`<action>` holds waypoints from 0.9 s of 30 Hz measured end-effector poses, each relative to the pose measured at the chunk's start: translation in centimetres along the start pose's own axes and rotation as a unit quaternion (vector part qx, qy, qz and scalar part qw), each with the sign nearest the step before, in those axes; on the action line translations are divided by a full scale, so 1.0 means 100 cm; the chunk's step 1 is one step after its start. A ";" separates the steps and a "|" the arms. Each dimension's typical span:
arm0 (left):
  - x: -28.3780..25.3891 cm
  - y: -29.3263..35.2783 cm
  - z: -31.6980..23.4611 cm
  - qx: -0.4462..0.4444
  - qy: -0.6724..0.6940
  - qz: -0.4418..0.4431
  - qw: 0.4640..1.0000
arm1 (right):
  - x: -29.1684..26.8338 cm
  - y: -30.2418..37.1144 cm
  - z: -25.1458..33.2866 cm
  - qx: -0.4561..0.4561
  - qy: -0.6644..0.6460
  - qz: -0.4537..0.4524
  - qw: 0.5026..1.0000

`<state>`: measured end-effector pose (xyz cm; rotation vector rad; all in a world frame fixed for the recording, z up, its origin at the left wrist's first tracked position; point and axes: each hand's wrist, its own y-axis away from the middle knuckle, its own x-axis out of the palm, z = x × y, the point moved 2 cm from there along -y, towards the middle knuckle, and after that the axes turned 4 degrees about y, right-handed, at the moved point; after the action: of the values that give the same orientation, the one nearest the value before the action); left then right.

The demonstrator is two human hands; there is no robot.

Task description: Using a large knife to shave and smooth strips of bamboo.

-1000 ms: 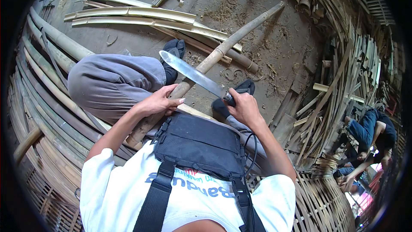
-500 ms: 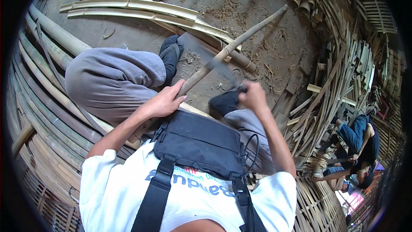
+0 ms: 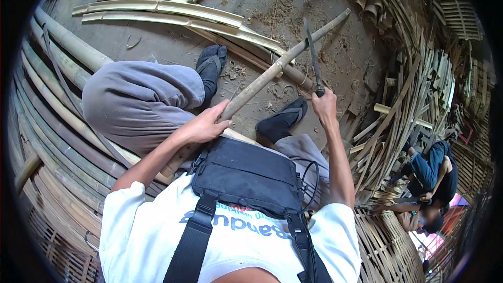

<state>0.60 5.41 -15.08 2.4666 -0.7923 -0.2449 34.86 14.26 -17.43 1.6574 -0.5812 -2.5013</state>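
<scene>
My left hand [image 3: 209, 122] is closed around the near end of a bamboo pole [image 3: 258, 82], which slants away up to the right. In my right hand [image 3: 325, 106] is the dark handle of a long-bladed knife [image 3: 313, 56]. Its blade points away from me and crosses the pole in its farther half, at the pole's side. A thicker length of bamboo [image 3: 297, 75] on the floor passes beneath the pole. The near end of the pole is hidden in my left hand.
Split bamboo strips [image 3: 157, 6] lie on the floor ahead. Long bamboo poles [image 3: 63, 120] are stacked at my left. A heap of slats [image 3: 408, 94] stands at right, with another person [image 3: 439, 173] seated beyond. Shavings litter the dirt floor [image 3: 293, 10].
The knife has moved away from me along the pole, from its middle toward the far end, and now points more straight ahead. My left hand keeps its grip.
</scene>
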 end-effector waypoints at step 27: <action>0.000 -0.009 -0.008 -0.183 0.284 0.093 0.937 | 0.037 0.054 -0.002 -0.185 0.058 0.082 0.978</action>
<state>1.26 6.35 -14.92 1.9400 -0.6447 0.3505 32.80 8.15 -18.83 1.5318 -0.2098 -2.2108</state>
